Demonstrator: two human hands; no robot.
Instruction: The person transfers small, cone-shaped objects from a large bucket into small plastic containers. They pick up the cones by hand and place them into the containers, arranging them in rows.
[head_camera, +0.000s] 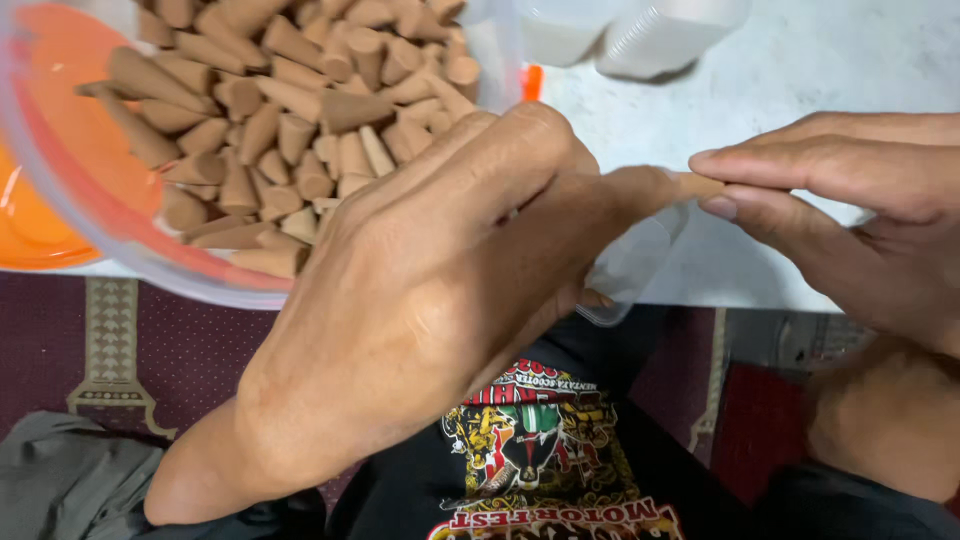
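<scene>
My left hand (440, 290) fills the middle of the view, fingers reaching right and pinching one end of a small brown cone (697, 185). My right hand (850, 215) comes in from the right, thumb and forefinger closed on the cone's other end. Both hands hold it above a clear plastic container (635, 265) at the table's front edge. Behind my left hand, a clear bowl (120, 240) holds several brown cones (290, 110) piled together.
An orange lid or plate (40, 220) lies under the bowl at the left. White plastic containers (640, 35) stand at the back on the white table (800, 80). Below are a dark printed shirt (530, 450) and a patterned maroon rug (180, 350).
</scene>
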